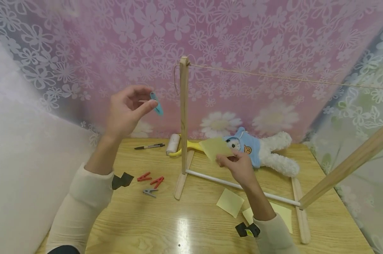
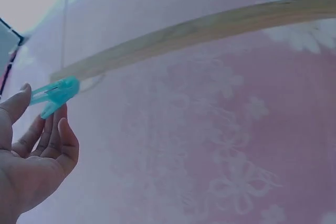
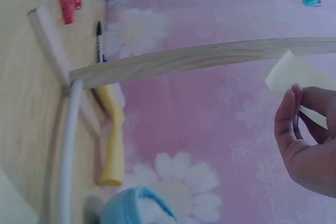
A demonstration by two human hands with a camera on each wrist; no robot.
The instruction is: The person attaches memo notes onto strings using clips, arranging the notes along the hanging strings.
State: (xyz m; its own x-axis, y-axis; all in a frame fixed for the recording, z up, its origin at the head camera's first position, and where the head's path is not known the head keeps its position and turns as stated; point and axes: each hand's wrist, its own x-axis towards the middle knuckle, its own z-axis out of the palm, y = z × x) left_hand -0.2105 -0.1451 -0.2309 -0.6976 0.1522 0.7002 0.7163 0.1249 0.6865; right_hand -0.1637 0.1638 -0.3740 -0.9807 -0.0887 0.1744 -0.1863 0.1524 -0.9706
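Note:
My left hand [image 1: 128, 109], raised left of the wooden post [image 1: 184, 116], pinches a turquoise clothespin [image 1: 157, 104] between thumb and fingers. The left wrist view shows the clothespin [image 2: 59, 94] with its handles between thumb and fingertips. Lower and to the right, my right hand [image 1: 239, 165] pinches a yellow paper square [image 1: 215, 148] by its edge. In the right wrist view the paper [image 3: 299, 74] stands up from my thumb and fingertips. A thin string [image 1: 261, 74] runs from the post's top to the right, above the paper.
Two red clothespins [image 1: 144, 177] and a grey one [image 1: 150, 192] lie on the table [image 1: 140, 225] at left. More yellow papers [image 1: 230, 203] lie near my right forearm. Behind the frame's white bar [image 1: 216, 179] are a plush toy [image 1: 273, 151], a yellow object [image 1: 194, 145], a white roll [image 1: 173, 144] and a pen [image 1: 149, 146].

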